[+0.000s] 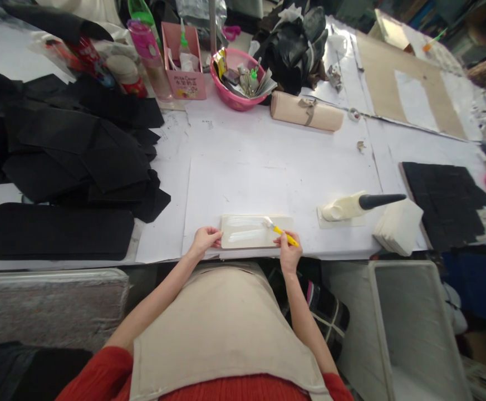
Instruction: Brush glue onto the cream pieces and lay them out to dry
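Note:
A pale rectangular board [243, 236] lies flat near the table's front edge, with glossy white streaks across its top. My right hand [290, 253] is closed around a small brush with a yellow handle [286, 235]. The brush's bristles touch the board right of its middle. At the board's left end, my left hand [206, 239] pinches the edge between thumb and fingers. To the right, a cream bottle with a long black nozzle [347, 206] lies on its side on a small pale piece. A stack of pale boards [399, 225] leans beyond it.
Black cut pieces [71, 145] are heaped at the left, with a neat black stack [54, 231] in front. A pink basket [238, 103], a pink box [186, 89] and a tied beige roll [307, 111] stand farther back. Black sheets [443, 200] lie at the right.

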The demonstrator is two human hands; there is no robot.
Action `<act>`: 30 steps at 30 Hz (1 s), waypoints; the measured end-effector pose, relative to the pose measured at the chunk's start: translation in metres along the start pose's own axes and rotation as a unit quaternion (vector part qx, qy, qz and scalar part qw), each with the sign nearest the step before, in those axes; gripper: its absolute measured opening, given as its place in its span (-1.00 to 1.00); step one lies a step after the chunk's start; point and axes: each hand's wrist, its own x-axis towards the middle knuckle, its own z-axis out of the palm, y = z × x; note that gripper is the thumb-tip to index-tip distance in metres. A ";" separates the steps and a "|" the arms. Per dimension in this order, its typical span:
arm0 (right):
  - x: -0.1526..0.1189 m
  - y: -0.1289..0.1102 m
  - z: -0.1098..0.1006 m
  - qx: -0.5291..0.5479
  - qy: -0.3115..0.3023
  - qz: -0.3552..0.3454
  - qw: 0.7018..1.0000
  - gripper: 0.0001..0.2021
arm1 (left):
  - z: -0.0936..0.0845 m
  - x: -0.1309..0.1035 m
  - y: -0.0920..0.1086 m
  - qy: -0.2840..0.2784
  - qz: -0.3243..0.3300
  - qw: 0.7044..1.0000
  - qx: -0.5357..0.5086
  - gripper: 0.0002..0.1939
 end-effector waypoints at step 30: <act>-0.012 -0.012 -0.032 -0.070 0.021 -0.085 0.994 -0.75 | -0.002 0.006 -0.003 0.000 -0.012 1.000 0.012 -0.60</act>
